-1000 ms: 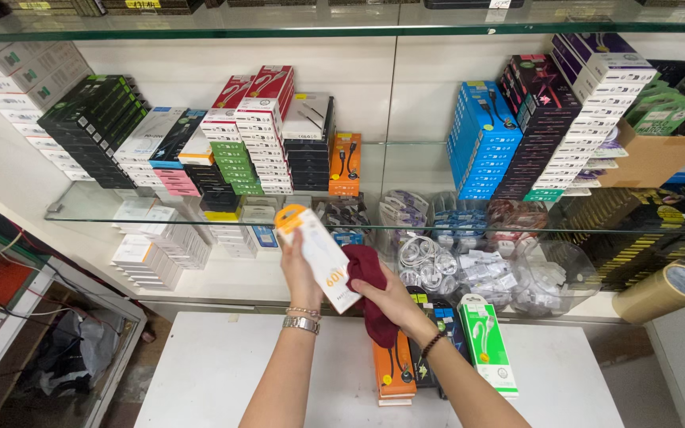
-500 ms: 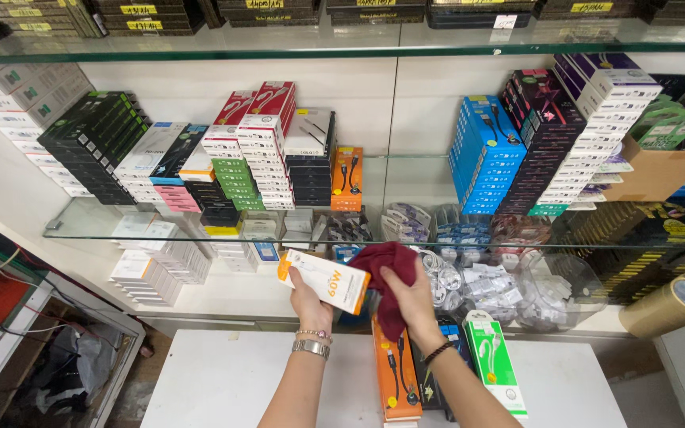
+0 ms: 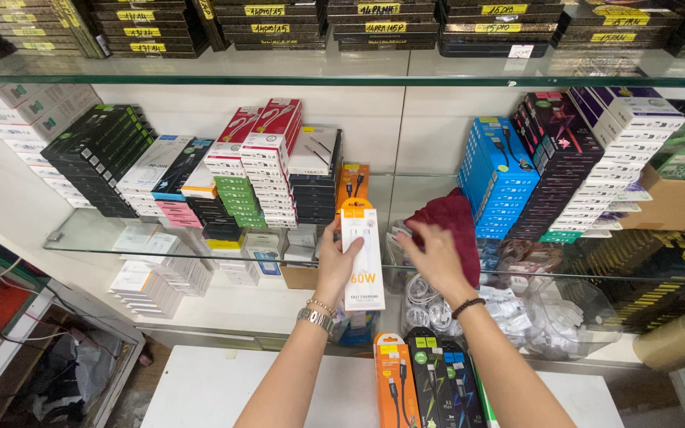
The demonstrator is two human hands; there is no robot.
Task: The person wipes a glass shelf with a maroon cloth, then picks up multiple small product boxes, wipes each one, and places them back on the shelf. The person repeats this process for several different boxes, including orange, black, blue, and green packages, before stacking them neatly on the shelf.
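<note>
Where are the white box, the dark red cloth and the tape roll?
white box point(image 3: 362, 254), head view, middle of its front.
dark red cloth point(image 3: 449, 218), head view, upper fold.
tape roll point(image 3: 679, 341), head view, brown outer side.

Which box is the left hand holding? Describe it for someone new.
Find the glass shelf carrying stacked packages. In front of its middle, the left hand holds a tall white cardboard box with an orange top upright. Unlike the stacked boxes, it stands alone, off the shelf.
</note>
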